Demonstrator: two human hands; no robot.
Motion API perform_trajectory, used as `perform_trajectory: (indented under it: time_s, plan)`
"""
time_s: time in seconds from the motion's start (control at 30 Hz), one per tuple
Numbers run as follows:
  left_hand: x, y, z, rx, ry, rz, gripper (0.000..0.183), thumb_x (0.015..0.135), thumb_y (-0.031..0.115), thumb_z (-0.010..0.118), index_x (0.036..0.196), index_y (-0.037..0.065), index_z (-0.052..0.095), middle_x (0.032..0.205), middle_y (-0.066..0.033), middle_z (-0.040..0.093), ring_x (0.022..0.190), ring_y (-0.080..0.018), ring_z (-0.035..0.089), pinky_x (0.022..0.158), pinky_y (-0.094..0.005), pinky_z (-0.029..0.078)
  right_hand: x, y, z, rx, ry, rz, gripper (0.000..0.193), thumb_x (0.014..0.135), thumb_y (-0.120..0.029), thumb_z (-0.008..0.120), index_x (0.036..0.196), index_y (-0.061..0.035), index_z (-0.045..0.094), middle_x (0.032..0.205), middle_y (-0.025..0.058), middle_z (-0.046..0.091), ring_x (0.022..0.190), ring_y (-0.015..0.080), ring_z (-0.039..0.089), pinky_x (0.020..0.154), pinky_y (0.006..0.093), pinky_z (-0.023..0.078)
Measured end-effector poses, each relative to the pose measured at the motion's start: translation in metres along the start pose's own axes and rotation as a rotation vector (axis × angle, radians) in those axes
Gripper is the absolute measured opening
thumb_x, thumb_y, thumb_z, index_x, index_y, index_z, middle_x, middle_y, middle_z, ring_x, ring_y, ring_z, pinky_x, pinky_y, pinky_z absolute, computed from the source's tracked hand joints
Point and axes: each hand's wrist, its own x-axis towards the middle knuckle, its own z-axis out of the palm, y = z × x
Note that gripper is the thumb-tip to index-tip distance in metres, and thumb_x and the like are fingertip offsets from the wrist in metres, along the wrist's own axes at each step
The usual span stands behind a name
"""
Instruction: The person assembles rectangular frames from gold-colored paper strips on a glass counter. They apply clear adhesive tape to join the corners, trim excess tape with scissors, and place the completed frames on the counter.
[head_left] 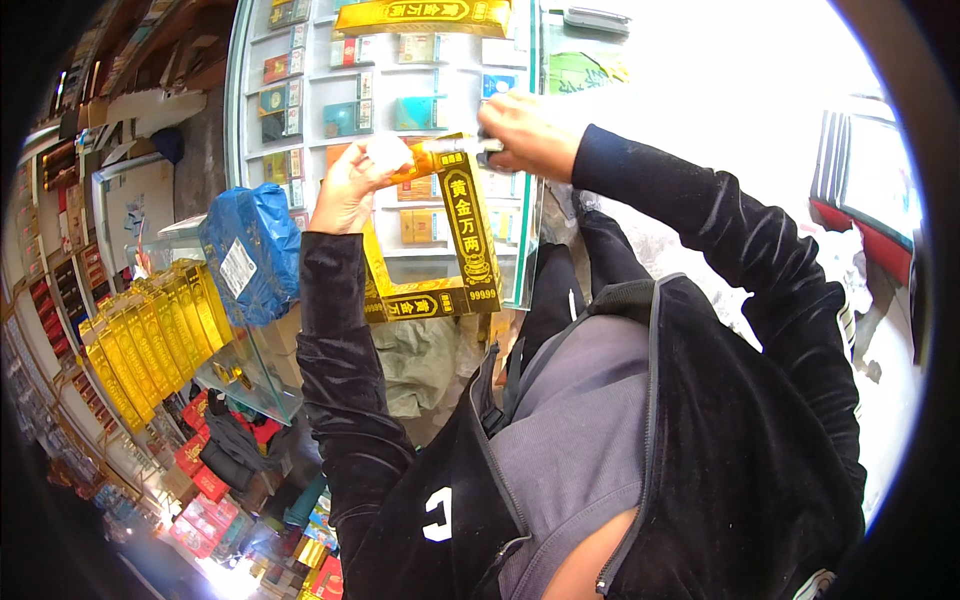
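My left hand (352, 190) is closed on the upper left corner of a square frame made of gold-and-black printed cardboard strips (465, 225). The frame's middle is open and the glass counter shows through it. My right hand (532, 137) is closed at the frame's upper right corner, its fingers round a small dark and greyish thing (487, 152) whose kind I cannot make out. A pale, shiny patch lies along the frame's top edge between the hands. Another long gold box (424, 17) lies on the glass at the far side.
Under my hands stands a glass display counter (522, 255) with rows of small packs inside. To the left are a blue plastic-wrapped package (252, 255) and a row of gold boxes (160, 335). Red boxes (200, 465) and bags sit lower left. A green bag (585, 72) lies far right.
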Motion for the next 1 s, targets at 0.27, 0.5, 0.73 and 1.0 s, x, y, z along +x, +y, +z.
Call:
perform_trajectory:
  time_s: [0.27,0.5,0.73,1.0]
  plan:
    - [-0.100,-0.017,-0.012,-0.035,0.304,0.361,0.045,0.092,0.029,0.071,0.127,0.003,0.057,0.119,-0.0093,0.065,0.106,-0.0158,0.061,0.087,-0.0278,0.043,0.028,0.029,0.016,-0.391,-0.229,0.225,0.031,0.093,-0.020,0.068,0.107,0.0051,0.057,0.103,0.0208,0.057,0.096,0.0347,0.062,0.082,0.0410,0.055]
    - [-0.187,-0.085,-0.007,-0.384,0.592,0.452,0.054,0.093,0.028,0.072,0.136,0.002,0.052,0.126,-0.0131,0.065,0.113,-0.0212,0.063,0.095,-0.0324,0.045,0.039,-0.024,0.045,0.177,0.041,0.330,0.039,0.094,-0.043,0.067,0.103,-0.0052,0.065,0.107,0.0179,0.062,0.108,0.0364,0.059,0.094,0.0475,0.048]
    - [-0.194,-0.132,0.004,-0.486,0.656,0.494,0.048,0.095,0.029,0.069,0.135,0.006,0.056,0.130,-0.0096,0.065,0.119,-0.0183,0.060,0.100,-0.0324,0.040,0.023,-0.020,0.092,0.273,0.132,0.427,0.049,0.090,-0.056,0.067,0.109,-0.0106,0.066,0.110,0.0114,0.064,0.110,0.0317,0.056,0.097,0.0485,0.038]
    - [-0.172,-0.155,0.006,-0.617,0.669,0.601,0.046,0.095,0.023,0.069,0.135,0.005,0.056,0.131,-0.0088,0.064,0.119,-0.0178,0.061,0.099,-0.0304,0.042,0.017,-0.023,0.086,0.213,0.138,0.348,0.064,0.082,-0.063,0.074,0.110,-0.0059,0.065,0.107,0.0146,0.064,0.106,0.0332,0.053,0.095,0.0447,0.044]
